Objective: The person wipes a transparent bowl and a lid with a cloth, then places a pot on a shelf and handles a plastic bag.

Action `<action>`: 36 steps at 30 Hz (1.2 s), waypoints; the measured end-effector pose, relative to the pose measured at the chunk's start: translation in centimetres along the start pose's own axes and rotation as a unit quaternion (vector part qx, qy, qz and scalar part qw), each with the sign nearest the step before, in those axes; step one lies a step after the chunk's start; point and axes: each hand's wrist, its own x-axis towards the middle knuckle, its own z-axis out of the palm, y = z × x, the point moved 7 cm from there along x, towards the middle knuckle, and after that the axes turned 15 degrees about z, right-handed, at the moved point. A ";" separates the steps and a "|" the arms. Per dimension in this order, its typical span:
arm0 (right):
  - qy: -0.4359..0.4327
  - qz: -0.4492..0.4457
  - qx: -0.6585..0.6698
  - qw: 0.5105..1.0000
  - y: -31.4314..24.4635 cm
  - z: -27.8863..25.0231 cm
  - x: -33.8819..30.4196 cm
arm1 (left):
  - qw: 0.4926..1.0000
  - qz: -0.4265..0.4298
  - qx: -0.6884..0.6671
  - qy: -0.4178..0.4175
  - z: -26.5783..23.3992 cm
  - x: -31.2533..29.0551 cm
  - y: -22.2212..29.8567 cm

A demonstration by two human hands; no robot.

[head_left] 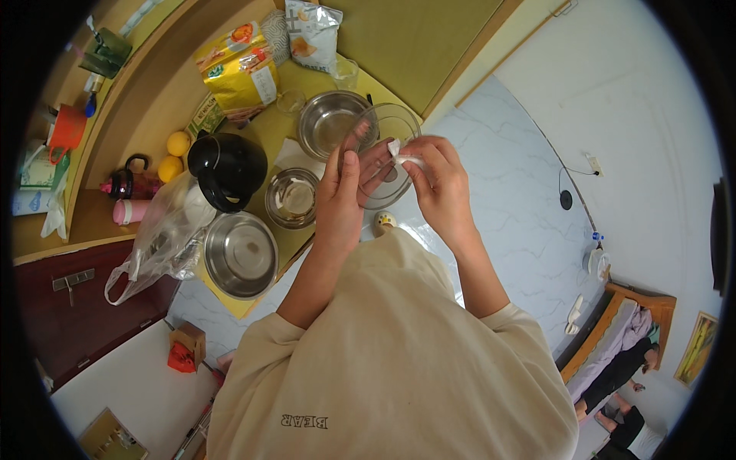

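A clear round glass bowl [391, 116] is held up at the table's edge, tilted. My left hand [341, 192] grips its left side, with the fingers behind it showing through the glass. Pinched in my right hand [442, 180] is a crumpled white tissue [395, 148], which lies against or just over the bowl; contact cannot be told. Left of the bowl are a large steel bowl [316, 126], a smaller steel bowl [280, 201] and a wide steel basin [240, 257] nearer me.
A black kettle [217, 157] stands on the yellow table [239, 305] beside a clear plastic bag [146, 253]. Behind are a yellow food pouch [239, 69], a silver bag [313, 34] and glass cups [345, 73]. People lie on a bed [598, 345] at far right.
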 end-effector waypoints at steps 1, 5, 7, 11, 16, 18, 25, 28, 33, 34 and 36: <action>0.003 -0.014 -0.030 0.999 0.0 0.1 0.0 | 1.000 -0.002 0.014 -0.002 0.2 -0.1 -0.1; 0.069 -0.061 -0.140 0.986 -1.5 0.7 -0.2 | 0.995 0.038 0.097 -0.004 0.6 -0.2 -0.5; 0.073 -0.083 -0.160 0.981 -1.6 1.4 -0.3 | 0.990 0.063 0.125 -0.010 0.6 -0.3 -0.8; 0.036 -0.125 -0.128 0.983 -2.2 1.8 -1.1 | 0.993 0.036 0.111 -0.008 0.5 -0.1 -0.4; -0.058 -0.112 -0.082 0.989 -1.4 1.5 -1.2 | 0.995 0.014 0.093 -0.015 -0.4 -0.1 -1.5; -0.104 -0.084 -0.015 0.991 -1.1 1.2 -0.9 | 0.996 0.006 0.089 -0.027 -0.4 0.2 -1.5; 0.015 -0.099 -0.025 0.995 -2.9 -0.1 1.5 | 0.994 0.005 0.065 0.091 -2.1 -0.5 -1.1; 0.015 -0.102 -0.021 0.994 -2.9 2.3 1.0 | 0.996 -0.014 0.040 0.079 -2.5 0.1 -1.2; 0.033 -0.110 0.013 0.993 -2.2 2.4 0.2 | 0.998 -0.034 0.032 0.033 -2.6 0.4 -1.1; 0.035 -0.079 0.026 0.996 -2.2 1.6 0.5 | 0.998 -0.054 -0.001 0.042 -1.7 0.1 -0.9; 0.023 -0.047 0.039 0.998 -2.1 1.7 0.9 | 0.999 -0.030 -0.009 0.031 -1.4 0.3 -0.9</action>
